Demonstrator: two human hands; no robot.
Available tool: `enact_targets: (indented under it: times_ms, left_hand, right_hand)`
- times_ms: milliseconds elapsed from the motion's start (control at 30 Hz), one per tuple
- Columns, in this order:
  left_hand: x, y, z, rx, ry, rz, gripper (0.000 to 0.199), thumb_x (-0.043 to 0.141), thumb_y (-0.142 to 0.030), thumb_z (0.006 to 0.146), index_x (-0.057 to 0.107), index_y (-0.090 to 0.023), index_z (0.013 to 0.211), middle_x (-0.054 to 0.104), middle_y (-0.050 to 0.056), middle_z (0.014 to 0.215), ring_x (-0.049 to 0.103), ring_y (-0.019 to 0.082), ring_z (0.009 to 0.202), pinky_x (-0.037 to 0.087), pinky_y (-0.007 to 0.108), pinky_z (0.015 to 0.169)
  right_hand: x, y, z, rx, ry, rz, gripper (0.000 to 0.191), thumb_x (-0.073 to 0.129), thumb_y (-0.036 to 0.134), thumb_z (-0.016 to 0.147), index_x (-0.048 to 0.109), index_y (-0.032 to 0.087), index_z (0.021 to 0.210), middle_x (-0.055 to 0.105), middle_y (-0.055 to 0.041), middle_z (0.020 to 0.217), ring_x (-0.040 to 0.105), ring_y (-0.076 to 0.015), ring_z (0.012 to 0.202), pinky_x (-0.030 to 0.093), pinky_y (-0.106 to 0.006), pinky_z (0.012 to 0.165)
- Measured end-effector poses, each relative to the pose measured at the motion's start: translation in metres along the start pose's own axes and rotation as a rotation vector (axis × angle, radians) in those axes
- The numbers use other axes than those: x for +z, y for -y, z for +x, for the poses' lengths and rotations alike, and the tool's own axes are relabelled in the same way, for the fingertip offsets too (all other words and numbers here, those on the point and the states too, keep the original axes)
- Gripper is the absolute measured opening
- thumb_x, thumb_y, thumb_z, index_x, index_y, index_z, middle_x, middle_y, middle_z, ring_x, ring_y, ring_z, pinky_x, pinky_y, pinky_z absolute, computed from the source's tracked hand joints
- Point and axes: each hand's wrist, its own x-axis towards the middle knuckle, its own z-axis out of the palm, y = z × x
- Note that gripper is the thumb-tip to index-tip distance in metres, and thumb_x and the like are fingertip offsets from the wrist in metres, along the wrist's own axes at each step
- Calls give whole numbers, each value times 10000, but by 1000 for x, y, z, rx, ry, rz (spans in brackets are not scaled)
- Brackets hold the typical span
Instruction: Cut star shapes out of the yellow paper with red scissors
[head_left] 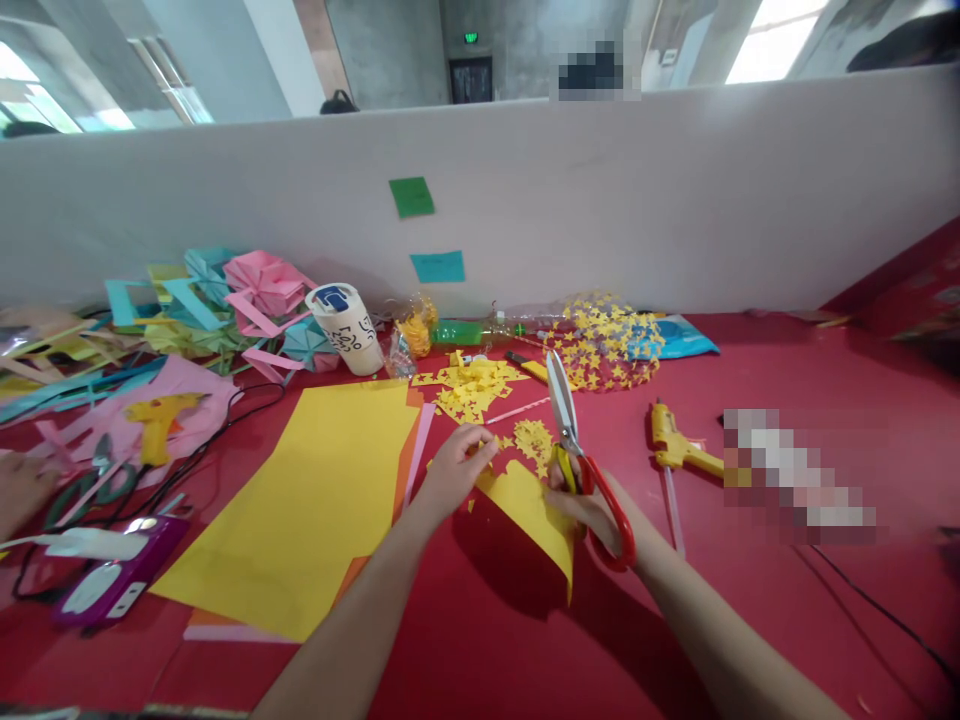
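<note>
Red-handled scissors (566, 405) stand in my right hand (592, 505), blades pointing up and away. The same hand grips a sheet of yellow paper (536, 520) with a cut upper edge, tilted above the red table. My left hand (461, 465) is closed in a pinch just past the paper's left corner; a tiny yellow bit shows near its fingertips, and whether it is held is unclear. Beyond both hands lies a small heap of yellow paper stars (534, 440). Farther back are yellow paper scraps (472, 385).
Large yellow sheets (300, 500) lie left, over orange and pink ones. A yellow glue gun (679, 447) is at right, another (156, 425) at left. A white cup (349, 335), a green bottle (459, 332) and a star-covered clear bottle (604, 340) line the partition (570, 200). Another person's hand (22, 490) is at far left.
</note>
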Motion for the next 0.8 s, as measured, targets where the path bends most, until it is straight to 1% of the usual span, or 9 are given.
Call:
enact_targets:
  times_ms: [133,267,400,500,600,700,733,767,800]
  left_hand:
    - [9,5,17,56,72,254,229,490,-326,865,560,-197,690,539,28,782,525,191,762,402,313,713]
    - [28,8,39,131,145,460,229,525,-296,840,544,-201,633,528,36,756,512,205,779,407,334,762]
    - [38,10,49,166,159,581,139,644,-253,736,564,-197,637,565,65,781,528,250,851,394,396,868]
    - [34,14,47,173,120,593,68,654,-243,720,619,-190,747,607,96,865,545,277,902,388,420,898]
    - [21,18,41,148,65,544,122,610,-219,747,654,-199,859,642,92,895,565,259,880,412,386,862]
    - [6,16,31,102,-36,448,185,534,-247,822,654,-214,959,664,87,981,575,240,910,421,358,843]
    - [2,13,27,78,-78,408,201,492,-295,861,651,-207,949,666,90,963,579,234,888,429,352,814]
    - [0,10,22,50,-101,364,258,456,-363,892,652,-196,906,666,86,884,582,222,812,440,340,754]
    - [-1,7,16,22,-91,312,347,418,-428,911,656,-185,845,658,77,781,580,206,721,445,321,686]
  right_hand:
    - [-7,6,-3,-13,14,-19,122,600,254,664,494,206,700,470,41,632,432,-137,579,358,-245,534]
    - [-8,10,-7,-14,31,-29,111,594,259,668,503,200,693,444,53,588,397,-124,538,333,-231,503]
    - [-9,8,-5,-26,34,-38,131,597,264,637,484,201,663,450,54,590,407,-126,552,337,-230,515]
    - [-10,6,-4,-37,34,-36,115,589,251,642,486,203,657,452,53,598,417,-129,563,340,-230,527]
    - [-10,5,-4,-32,24,-31,108,592,228,649,487,203,656,454,56,594,424,-127,551,336,-228,519]
    - [-7,4,-5,-26,-19,-18,111,604,211,655,497,204,686,462,60,589,430,-127,536,339,-226,507]
    - [-5,3,-5,-28,-46,-9,120,609,216,663,497,206,705,466,61,594,433,-128,534,342,-226,503]
    - [-4,3,-5,-34,-78,4,132,613,228,674,491,210,722,467,61,602,436,-129,533,348,-228,501]
    - [-3,3,-4,-44,-112,18,147,620,247,688,485,214,736,468,61,613,439,-130,535,356,-230,502]
